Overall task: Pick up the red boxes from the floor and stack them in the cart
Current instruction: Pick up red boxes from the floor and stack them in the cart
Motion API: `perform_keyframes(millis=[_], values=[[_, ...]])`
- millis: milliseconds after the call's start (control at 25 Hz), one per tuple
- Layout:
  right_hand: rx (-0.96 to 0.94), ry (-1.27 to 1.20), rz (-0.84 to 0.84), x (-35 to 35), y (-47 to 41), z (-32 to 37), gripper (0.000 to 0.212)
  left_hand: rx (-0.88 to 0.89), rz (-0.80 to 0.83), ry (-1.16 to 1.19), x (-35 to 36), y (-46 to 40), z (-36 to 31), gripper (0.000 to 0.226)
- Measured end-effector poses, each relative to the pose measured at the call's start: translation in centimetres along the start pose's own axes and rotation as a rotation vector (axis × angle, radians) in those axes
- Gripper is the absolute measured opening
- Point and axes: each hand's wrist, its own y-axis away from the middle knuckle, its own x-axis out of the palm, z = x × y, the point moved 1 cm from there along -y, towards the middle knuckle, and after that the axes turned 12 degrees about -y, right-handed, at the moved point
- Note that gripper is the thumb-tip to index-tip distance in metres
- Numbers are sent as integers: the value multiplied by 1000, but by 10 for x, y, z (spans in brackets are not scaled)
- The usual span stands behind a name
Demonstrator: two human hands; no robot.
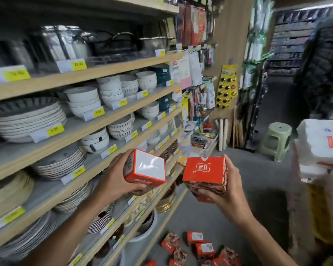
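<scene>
My left hand (114,178) grips a red box (145,167) whose white face points up, held in front of the shelves. My right hand (227,191) grips a second red box (205,172) with a red printed face toward me. Both boxes are raised at chest height, close together but apart. Several more red boxes (202,248) lie scattered on the grey floor below my hands. At the right edge a blurred stack of white packs (321,144) sits on something that may be the cart; I cannot tell.
Wooden shelves (81,127) with plates and bowls run along the left. A green plastic stool (276,139) stands in the aisle ahead. Hanging goods cover the wooden panel (227,87) at the back. Grey floor (254,181) stretches between the shelves and the right-hand stack.
</scene>
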Motion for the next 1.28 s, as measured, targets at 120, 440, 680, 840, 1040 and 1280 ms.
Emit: perform_keyframes(millis=[120,440,680,840,1040,1280], values=[[-29,-140,159,71,-14,3,112,-165,-91,-76,-54,65,36,119],[7,-478,655,300,28,75,122,-546,-379,-236,-200,270,96,111],[-52,-589,910,418,112,170,108,-701,-489,-343,-274,426,126,105],[-62,-673,1096,497,185,218,110,-853,-583,-401,-311,535,127,104],[-92,-750,1350,571,275,266,116,-1106,-704,-492,-338,639,88,105],[-186,-893,1702,632,366,319,112,-1480,-827,-696,-331,724,11,119]])
